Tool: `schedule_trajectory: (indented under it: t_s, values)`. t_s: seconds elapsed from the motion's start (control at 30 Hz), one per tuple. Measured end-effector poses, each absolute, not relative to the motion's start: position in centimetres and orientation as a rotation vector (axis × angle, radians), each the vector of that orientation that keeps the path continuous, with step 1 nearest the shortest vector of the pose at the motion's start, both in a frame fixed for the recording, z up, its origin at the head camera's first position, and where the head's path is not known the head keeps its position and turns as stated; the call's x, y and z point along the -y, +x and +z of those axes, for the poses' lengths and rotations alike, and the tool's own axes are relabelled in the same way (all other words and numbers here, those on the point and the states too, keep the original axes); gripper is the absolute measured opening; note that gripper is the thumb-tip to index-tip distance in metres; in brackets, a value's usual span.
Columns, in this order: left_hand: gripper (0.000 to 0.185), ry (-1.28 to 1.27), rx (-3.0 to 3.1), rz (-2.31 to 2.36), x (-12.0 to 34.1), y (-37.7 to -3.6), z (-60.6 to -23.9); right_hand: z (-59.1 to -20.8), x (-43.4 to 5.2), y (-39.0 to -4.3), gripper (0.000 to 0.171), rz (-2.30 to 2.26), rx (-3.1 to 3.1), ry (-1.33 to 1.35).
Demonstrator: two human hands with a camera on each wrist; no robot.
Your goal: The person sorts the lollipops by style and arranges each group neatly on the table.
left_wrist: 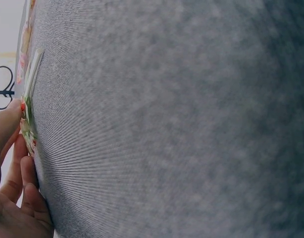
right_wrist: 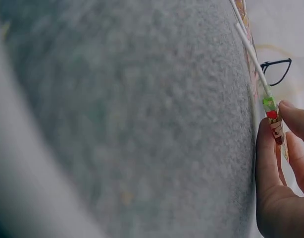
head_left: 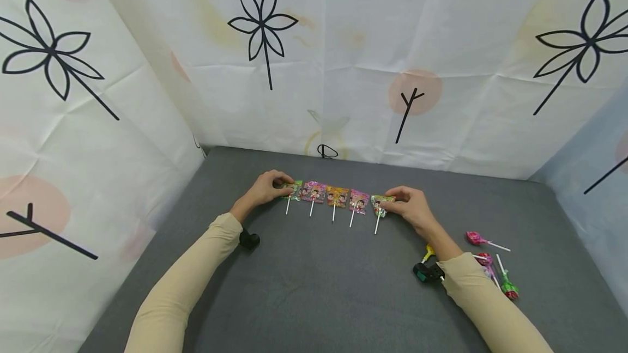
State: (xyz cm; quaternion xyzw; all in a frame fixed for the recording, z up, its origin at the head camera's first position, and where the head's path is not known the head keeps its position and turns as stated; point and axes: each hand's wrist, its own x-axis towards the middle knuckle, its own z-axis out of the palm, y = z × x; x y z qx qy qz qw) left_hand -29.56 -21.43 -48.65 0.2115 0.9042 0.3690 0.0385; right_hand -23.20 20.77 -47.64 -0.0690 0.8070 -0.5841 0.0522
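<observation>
Several flat wrapped lollipops with white sticks lie in a row on the grey table (head_left: 314, 287). My left hand (head_left: 267, 188) pinches the leftmost, green-wrapped lollipop (head_left: 293, 190) at the row's left end. In the left wrist view its fingers (left_wrist: 13, 163) press that wrapper (left_wrist: 27, 124) against the cloth. At the row's right end my right hand (head_left: 409, 206) pinches the other green-wrapped lollipop (head_left: 379, 204). The right wrist view has the thumb (right_wrist: 268, 158) on that wrapper (right_wrist: 273, 119). Between them lie a pink lollipop (head_left: 314, 192), an orange lollipop (head_left: 336, 196) and another pink lollipop (head_left: 358, 201).
A few round lollipops lie at the right: a pink one (head_left: 475, 238), another pink one (head_left: 485, 260) and a green and red one (head_left: 509, 287). White sheets with flower prints (head_left: 265, 31) wall in the table on three sides.
</observation>
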Motion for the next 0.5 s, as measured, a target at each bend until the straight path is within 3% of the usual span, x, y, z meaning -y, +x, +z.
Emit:
schedule_trajectory:
  t_s: [0.5]
  values:
    - [0.026, 0.654, -2.771, 1.141, 21.47, -29.52, -48.77, -47.3, -20.02, -23.25, 0.032, -1.699, -2.563, -0.176]
